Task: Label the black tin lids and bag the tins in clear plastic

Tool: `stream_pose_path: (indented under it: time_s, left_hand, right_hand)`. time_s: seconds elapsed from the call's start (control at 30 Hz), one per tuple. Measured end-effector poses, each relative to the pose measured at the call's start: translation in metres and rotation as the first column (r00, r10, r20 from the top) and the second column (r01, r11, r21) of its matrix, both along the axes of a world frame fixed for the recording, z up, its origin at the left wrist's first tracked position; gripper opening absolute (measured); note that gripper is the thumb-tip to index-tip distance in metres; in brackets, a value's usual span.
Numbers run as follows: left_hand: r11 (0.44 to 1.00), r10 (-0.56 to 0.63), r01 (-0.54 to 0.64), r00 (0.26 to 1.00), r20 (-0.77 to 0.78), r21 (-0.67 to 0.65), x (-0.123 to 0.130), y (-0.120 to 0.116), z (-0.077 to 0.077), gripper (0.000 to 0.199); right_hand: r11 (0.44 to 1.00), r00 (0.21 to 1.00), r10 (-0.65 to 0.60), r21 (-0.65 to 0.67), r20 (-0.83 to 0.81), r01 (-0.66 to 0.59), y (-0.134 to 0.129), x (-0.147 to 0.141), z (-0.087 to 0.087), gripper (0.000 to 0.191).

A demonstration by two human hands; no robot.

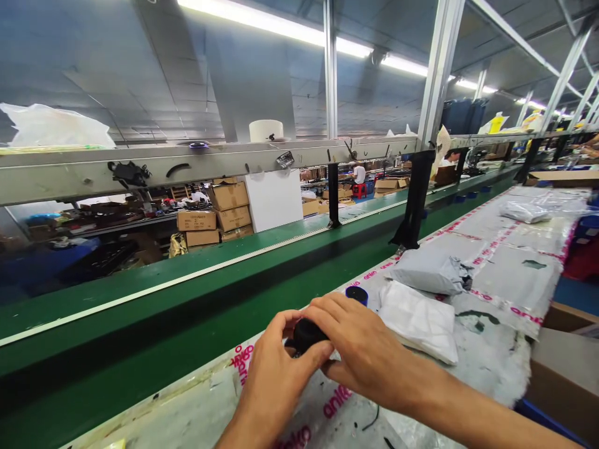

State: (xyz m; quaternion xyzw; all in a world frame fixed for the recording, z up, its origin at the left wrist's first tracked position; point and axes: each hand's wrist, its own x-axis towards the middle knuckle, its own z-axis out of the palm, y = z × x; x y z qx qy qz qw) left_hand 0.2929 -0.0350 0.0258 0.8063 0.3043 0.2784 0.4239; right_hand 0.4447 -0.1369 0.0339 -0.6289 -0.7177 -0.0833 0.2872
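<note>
We hold a black, rounded object with a smooth surface (309, 335) between our two bare hands, over the near part of a long workbench covered in pale plastic sheeting printed with pink lettering (496, 362). Our left hand (276, 362) grasps it from the left and near side, thumb reaching across its near face and index finger bent around behind it. Our right hand (358, 333) grasps it from the right, the fingers curled over its top and far side; they hide much of it, so we cannot tell its full shape. Just beyond our right hand stands a short blue cylinder with a black top (357, 295), near the bench's left edge. To the right of that lies a flat, white, folded packet (416, 318), and just beyond it a grey plastic-wrapped parcel (428, 273). Farther along the bench, toward the far right, rests a crumpled clear plastic bag (526, 212). On the left, a wide green conveyor belt (187, 299) runs alongside the bench, with a black-wrapped upright post (414, 199) standing between the two farther on. Across the belt, on the far left, brown cardboard boxes (196, 221) are stacked.
</note>
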Motion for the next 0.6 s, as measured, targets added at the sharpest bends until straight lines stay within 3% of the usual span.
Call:
stream_pose_path:
  time_s: [0.13, 0.27, 0.4, 0.5, 0.6]
  left_hand:
    - [0.935, 0.106, -0.031, 0.975, -0.197, 0.353, -0.036, 0.023, -0.02, 0.047]
    - [0.914, 0.09, 0.106, 0.889, -0.45, 0.393, -0.057, 0.038, -0.047, 0.072]
    - [0.865, 0.082, 0.193, 0.856, -0.51, 0.463, -0.042, 0.036, -0.056, 0.072]
    - [0.836, 0.054, 0.241, 0.858, -0.51, 0.493, -0.022, 0.032, -0.051, 0.067]
    - [0.833, 0.024, 0.292, 0.83, -0.557, 0.471, -0.005, 0.03, -0.046, 0.062]
  right_hand:
    - [0.985, 0.971, -0.157, -0.099, -0.177, 0.142, 0.011, 0.028, -0.015, 0.052]
    - [0.943, 0.926, -0.182, -0.325, -0.33, 0.069, 0.032, 0.051, -0.039, 0.056]
    - [0.887, 0.961, -0.142, -0.461, -0.236, 0.018, 0.049, 0.05, -0.049, 0.055]
    - [0.854, 0.965, -0.15, -0.52, -0.216, 0.017, 0.049, 0.052, -0.046, 0.071]
    - [0.906, 0.949, -0.138, -0.423, -0.283, 0.006, 0.037, 0.072, -0.039, 0.082]
